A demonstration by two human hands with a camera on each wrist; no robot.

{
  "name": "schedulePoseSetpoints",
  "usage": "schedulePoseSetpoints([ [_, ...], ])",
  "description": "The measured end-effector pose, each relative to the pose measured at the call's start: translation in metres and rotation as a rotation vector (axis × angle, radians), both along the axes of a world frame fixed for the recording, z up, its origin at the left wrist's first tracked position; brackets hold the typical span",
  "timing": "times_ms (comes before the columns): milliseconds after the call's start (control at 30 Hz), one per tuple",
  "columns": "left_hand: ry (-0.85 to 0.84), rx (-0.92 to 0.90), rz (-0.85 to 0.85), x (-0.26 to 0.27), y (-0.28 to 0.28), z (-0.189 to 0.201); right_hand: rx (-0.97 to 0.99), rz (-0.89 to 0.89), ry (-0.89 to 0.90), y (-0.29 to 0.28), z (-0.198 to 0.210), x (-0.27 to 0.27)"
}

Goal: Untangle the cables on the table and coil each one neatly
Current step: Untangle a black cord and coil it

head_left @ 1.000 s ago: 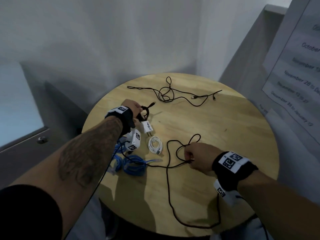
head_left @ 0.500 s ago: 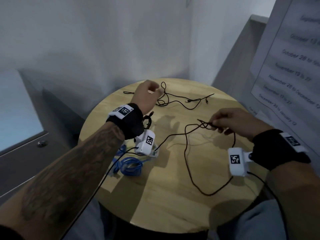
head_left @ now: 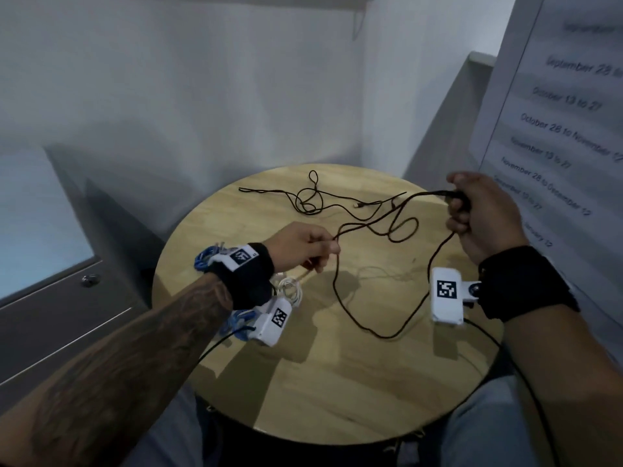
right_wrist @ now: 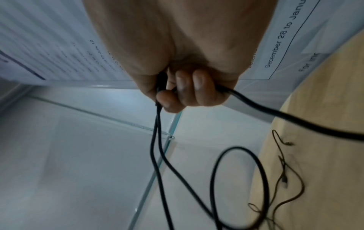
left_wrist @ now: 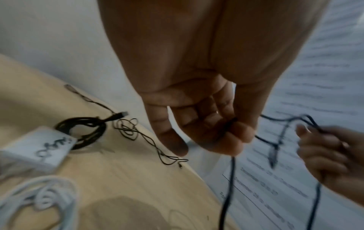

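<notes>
A long black cable [head_left: 367, 227] stretches in the air between my two hands, and a loop of it hangs down to the table [head_left: 381, 336]. My left hand [head_left: 328, 251] pinches it over the table's middle; the wrist view shows the fingertips [left_wrist: 236, 132] closed on it. My right hand [head_left: 455, 203] grips the other end at the right, fingers [right_wrist: 183, 91] curled round the cable [right_wrist: 157, 140]. A thin black cable [head_left: 313, 203] lies tangled at the far edge. A coiled black cable [left_wrist: 82, 132] lies by a white charger [left_wrist: 37, 149].
The round wooden table [head_left: 337, 382] stands in a corner. A coiled white cable [head_left: 290, 291] and a blue cable [head_left: 202, 261] lie under my left forearm. A printed sheet [head_left: 556, 129] hangs on the right; a grey cabinet [head_left: 67, 315] stands left.
My left hand has come down from over the far cable and now pinches the long black cable. My right hand has moved up and right, drawing the cable out.
</notes>
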State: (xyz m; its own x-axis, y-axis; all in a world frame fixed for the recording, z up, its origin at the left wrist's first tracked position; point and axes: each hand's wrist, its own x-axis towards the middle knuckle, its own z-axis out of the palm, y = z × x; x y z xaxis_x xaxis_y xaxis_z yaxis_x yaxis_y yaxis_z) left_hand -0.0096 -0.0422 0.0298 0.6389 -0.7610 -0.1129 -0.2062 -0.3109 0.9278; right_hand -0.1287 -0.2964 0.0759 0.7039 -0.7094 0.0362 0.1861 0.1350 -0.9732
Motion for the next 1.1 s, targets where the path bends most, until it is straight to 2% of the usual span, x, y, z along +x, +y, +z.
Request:
schedulePoseSetpoints([
  [100, 0.188, -0.024, 0.014, 0.011, 0.017, -0.001, 0.004, -0.123, -0.022, 0.0, -0.003, 0.002],
  [133, 0.192, 0.017, -0.016, 0.013, 0.021, -0.001, 0.03, -0.169, -0.045, -0.002, -0.003, 0.004],
  [233, -0.054, 0.16, -0.059, 0.014, 0.027, 0.001, 0.086, -0.255, -0.116, -0.011, -0.001, 0.003],
  [300, -0.093, 0.043, 0.047, 0.018, 0.027, 0.004, 0.067, -0.28, -0.132, -0.013, -0.003, 0.002],
  [367, 0.028, -0.135, 0.123, 0.022, 0.023, 0.015, 0.027, -0.297, -0.12, -0.012, -0.004, 0.002],
  [500, 0.33, -0.427, 0.046, 0.022, 0.006, 0.049, 0.128, -0.26, -0.206, -0.01, -0.001, 0.0],
  [567, 0.421, -0.534, 0.016, 0.019, -0.006, 0.064, 0.1, -0.184, -0.207, -0.007, 0.0, 0.001],
  [600, 0.369, -0.526, 0.046, 0.02, -0.013, 0.068, 0.044, -0.137, -0.168, -0.003, 0.0, 0.002],
  [633, 0.219, -0.443, 0.123, 0.022, -0.021, 0.069, -0.042, -0.091, -0.106, 0.002, 0.0, 0.002],
  [700, -0.199, -0.187, 0.351, 0.026, -0.035, 0.066, -0.246, 0.004, 0.026, 0.014, -0.003, 0.001],
  [733, -0.349, -0.132, 0.458, 0.024, -0.04, 0.063, -0.319, 0.048, 0.07, 0.02, -0.006, 0.001],
  [800, -0.46, -0.198, 0.542, 0.016, -0.045, 0.058, -0.369, 0.112, 0.088, 0.031, -0.01, 0.001],
  [867, -0.343, -0.201, 0.381, 0.009, -0.05, 0.05, -0.356, 0.174, 0.069, 0.038, -0.012, 0.003],
  [933, -0.049, -0.124, 0.122, -0.003, -0.058, 0.043, -0.367, 0.256, 0.062, 0.047, -0.014, 0.007],
  [967, 0.097, -0.13, 0.056, -0.009, -0.061, 0.04, -0.408, 0.3, 0.082, 0.053, -0.015, 0.008],
  [1000, 0.202, -0.181, 0.044, -0.011, -0.064, 0.036, -0.467, 0.34, 0.115, 0.058, -0.017, 0.008],
  [1100, 0.354, -0.318, 0.099, -0.011, -0.065, 0.028, -0.588, 0.391, 0.216, 0.067, -0.021, 0.007],
])
